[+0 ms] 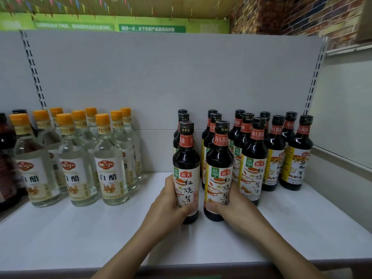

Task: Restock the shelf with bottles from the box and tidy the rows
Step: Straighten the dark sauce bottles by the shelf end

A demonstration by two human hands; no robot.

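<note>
Two dark soy sauce bottles stand upright at the front of the white shelf (80, 234). My left hand (171, 206) grips the left bottle (186, 164) round its lower label. My right hand (231, 206) grips the right bottle (219, 164) low down, thumb across the front. Both bottle bases touch the shelf, a small gap between them. Behind them run rows of the same dark bottles (253, 158), reaching to the shelf's right end. The box is out of view.
Several clear white vinegar bottles (108, 168) with orange caps stand in rows at the left. A dark bottle (6, 158) sits at the far left edge. Bare shelf lies between the vinegar and soy sauce groups and along the front edge.
</note>
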